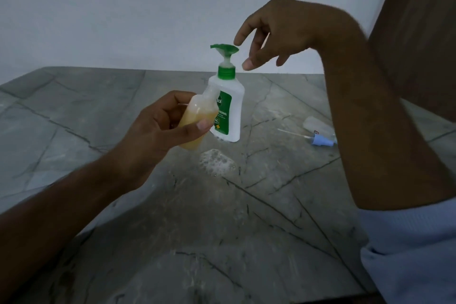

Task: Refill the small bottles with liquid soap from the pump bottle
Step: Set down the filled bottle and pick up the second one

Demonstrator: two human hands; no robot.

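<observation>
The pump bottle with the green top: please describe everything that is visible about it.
The pump bottle is white, plastic-looking, with a green collar, a green pump head and a green label. It stands upright on the grey marble-look table, foam on its pump neck. The right hand hovers at the pump head, forefinger tip at its edge; whether it touches is unclear. The small bottle of yellowish liquid, gripped by the left hand, overlaps its left side.

Two small bottles (197,118) (318,127), one pump bottle (228,103)

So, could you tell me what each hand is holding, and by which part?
Left hand grips the small bottle around its body; right hand holds nothing.
</observation>
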